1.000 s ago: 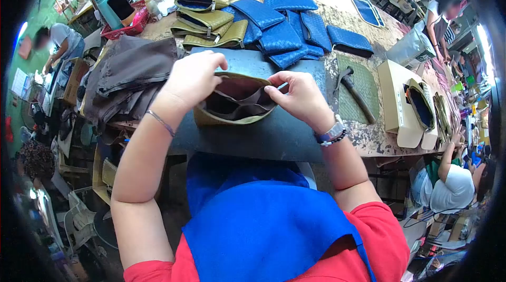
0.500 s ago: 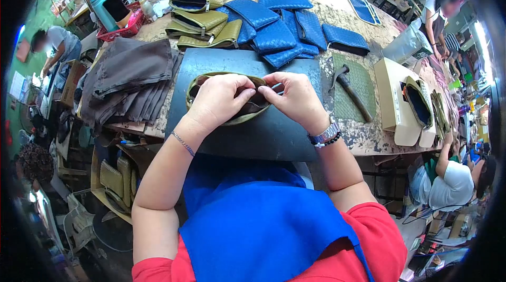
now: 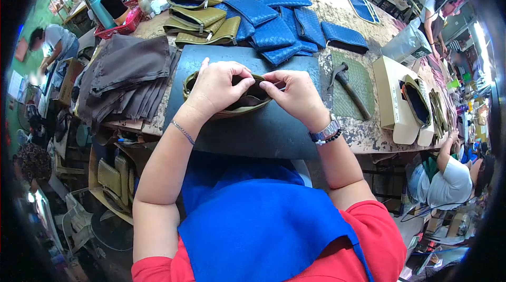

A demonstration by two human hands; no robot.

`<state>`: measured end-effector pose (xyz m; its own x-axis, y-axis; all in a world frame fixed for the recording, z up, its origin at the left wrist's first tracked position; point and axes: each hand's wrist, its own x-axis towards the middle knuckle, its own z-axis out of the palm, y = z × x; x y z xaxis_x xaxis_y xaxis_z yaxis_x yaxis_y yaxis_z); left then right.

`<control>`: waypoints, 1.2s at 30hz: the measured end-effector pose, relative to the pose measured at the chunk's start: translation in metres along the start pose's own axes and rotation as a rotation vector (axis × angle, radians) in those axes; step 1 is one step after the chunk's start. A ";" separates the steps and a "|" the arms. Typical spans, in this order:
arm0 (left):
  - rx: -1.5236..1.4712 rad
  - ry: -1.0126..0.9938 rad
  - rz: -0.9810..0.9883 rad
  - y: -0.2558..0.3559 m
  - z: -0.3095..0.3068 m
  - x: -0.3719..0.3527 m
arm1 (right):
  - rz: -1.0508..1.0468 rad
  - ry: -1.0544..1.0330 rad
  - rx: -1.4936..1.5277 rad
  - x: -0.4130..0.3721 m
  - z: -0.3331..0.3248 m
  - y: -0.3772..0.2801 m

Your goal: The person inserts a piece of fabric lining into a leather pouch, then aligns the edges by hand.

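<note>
An olive pouch lies open on the dark mat in front of me, its inside showing brown. My left hand pinches the far rim of the pouch near its middle, thumb against fingers. Close beside it, my right hand grips the same rim at the right, thumb and fingers pressed together. The fingertips of both hands nearly meet, and they partly hide the rim. A hammer rests on a green woven piece right of the mat.
Blue woven pouches and olive pouches are piled behind the mat. Brown cloth pieces are stacked at left. At right stands a cardboard box with pouches. A red basket sits far left; other people work around.
My left hand's fingers have shifted slightly, one now raised. The pouch's near rim has tilted, and its opening looks different. Both hands stay at the far rim.
</note>
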<state>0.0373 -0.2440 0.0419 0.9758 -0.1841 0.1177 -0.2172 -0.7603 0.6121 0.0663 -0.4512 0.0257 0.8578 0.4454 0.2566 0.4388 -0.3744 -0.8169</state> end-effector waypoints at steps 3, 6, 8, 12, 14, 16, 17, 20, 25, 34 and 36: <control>-0.022 0.027 -0.009 -0.002 0.001 0.001 | 0.007 -0.009 -0.025 0.001 -0.001 0.000; -0.023 0.053 0.002 -0.004 0.002 0.002 | -0.002 -0.003 -0.012 0.002 -0.001 0.002; -0.023 0.051 -0.003 -0.004 0.002 0.003 | -0.008 0.005 -0.018 0.002 -0.001 0.001; -0.032 0.063 0.032 -0.005 0.003 0.004 | -0.032 -0.025 -0.093 0.003 -0.003 -0.002; -0.058 0.055 0.034 -0.007 0.004 0.005 | -0.012 -0.030 -0.091 0.004 -0.002 -0.002; -0.050 0.055 0.030 -0.007 0.005 0.005 | 0.004 -0.040 -0.085 0.004 -0.002 -0.001; -0.029 0.060 0.025 -0.005 0.005 0.004 | 0.010 -0.047 -0.079 0.005 -0.002 0.000; -0.015 0.067 0.019 -0.003 0.008 0.003 | -0.043 -0.044 -0.049 0.008 -0.002 0.001; -0.073 0.013 0.083 -0.006 -0.001 0.002 | -0.016 -0.116 -0.019 0.015 -0.012 -0.002; -0.159 0.116 0.121 -0.018 -0.007 0.001 | -0.048 -0.172 -0.064 0.023 -0.017 0.006; -0.144 0.106 0.084 -0.016 -0.006 0.002 | -0.069 -0.172 -0.030 0.027 -0.014 0.013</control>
<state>0.0428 -0.2283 0.0374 0.9531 -0.1705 0.2501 -0.2997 -0.6469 0.7012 0.0992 -0.4550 0.0290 0.7680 0.6024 0.2177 0.5054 -0.3612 -0.7836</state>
